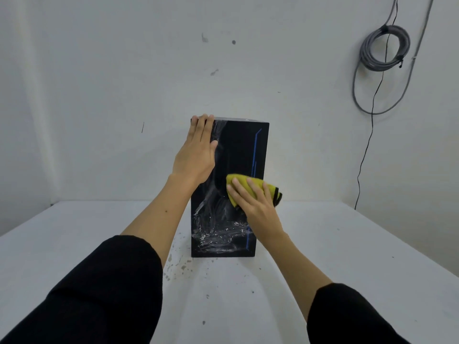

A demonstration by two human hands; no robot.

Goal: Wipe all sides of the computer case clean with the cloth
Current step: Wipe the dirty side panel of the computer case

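Left hand [198,151] flat, fingers straight, resting on top-left edge of tall glossy black computer case [236,155] standing upright on white tabletop [347,244]. Right hand [253,204] spread, pressing folded yellow cloth with black trim [244,182] against front panel. One case, one cloth. White smears low on panel; cloth partly hidden under fingers.

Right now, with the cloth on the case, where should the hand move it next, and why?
Probably downward: the right hand presses the yellow cloth mid-panel, while white smears remain lower on the computer case. The left hand steadies it.
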